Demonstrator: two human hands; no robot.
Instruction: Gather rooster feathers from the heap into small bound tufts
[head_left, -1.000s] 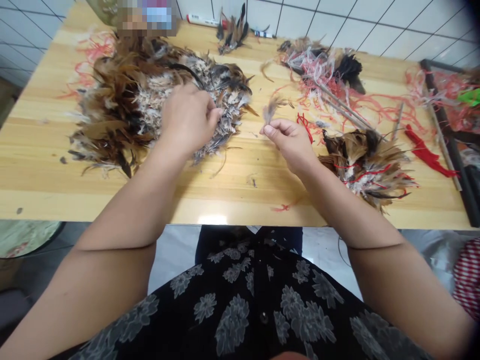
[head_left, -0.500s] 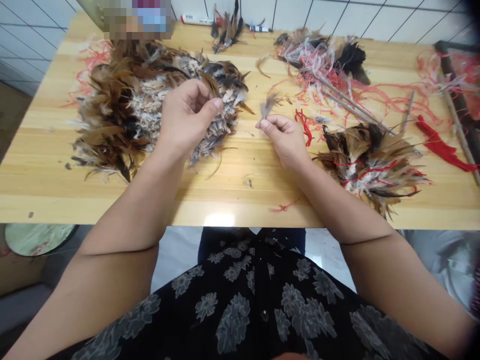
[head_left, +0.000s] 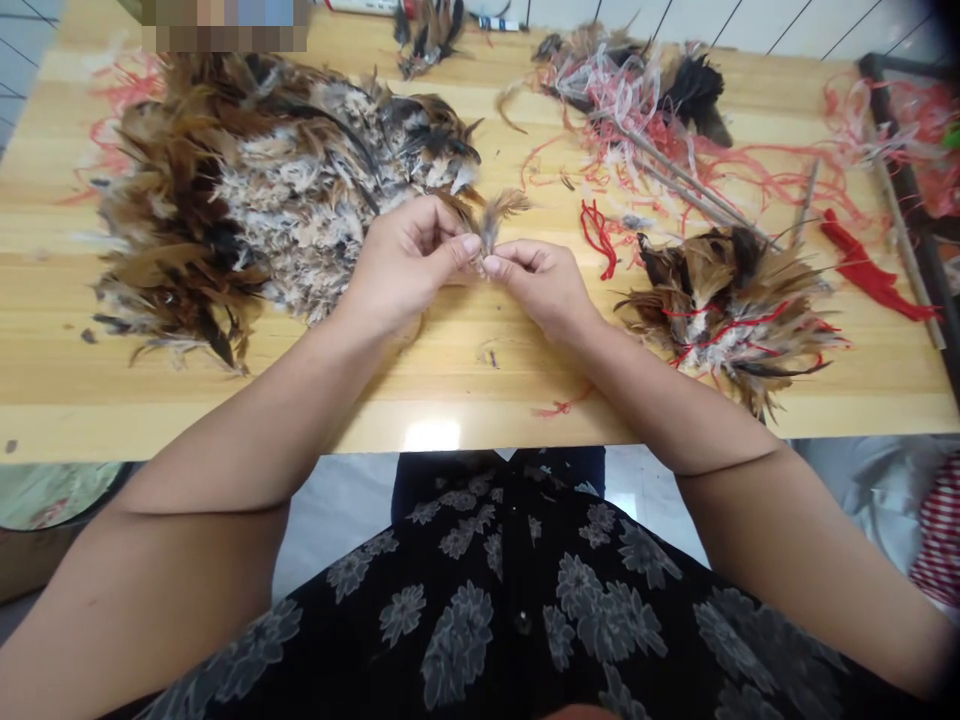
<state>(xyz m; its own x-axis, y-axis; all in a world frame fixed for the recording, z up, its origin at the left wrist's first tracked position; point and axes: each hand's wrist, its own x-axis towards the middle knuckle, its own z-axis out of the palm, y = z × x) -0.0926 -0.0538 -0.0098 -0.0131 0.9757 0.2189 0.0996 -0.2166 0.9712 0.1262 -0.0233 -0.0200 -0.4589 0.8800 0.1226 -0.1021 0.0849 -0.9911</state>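
Both hands meet above the table (head_left: pixel 450 370), their fingertips almost touching. My left hand (head_left: pixel 416 262) is closed in a pinch on a brown feather (head_left: pixel 459 208) that rises behind its fingers. Between thumb and finger, my right hand (head_left: pixel 541 285) pinches a small fluffy grey-brown feather (head_left: pixel 495 215), tip pointing up. Just left of and behind my left hand lies a large heap of feathers (head_left: pixel 292 210), brown and black around a pale, downy middle. To the right of my right forearm rests a bundle of brown feathers (head_left: pixel 739 310) with red strings across it.
Red and white plastic strands (head_left: pixel 615 110) lie tangled with thin sticks (head_left: pixel 682 185) at the back right. Red string (head_left: pixel 598 238) and a red strip (head_left: pixel 870 265) lie nearby. A dark frame (head_left: pixel 892 130) stands at the right edge, and dark feathers (head_left: pixel 429 35) lie at the back.
My right hand has moved left with its feather, and my left hand has moved right and slightly down, so the fingertips are now together. The head view has shifted somewhat.
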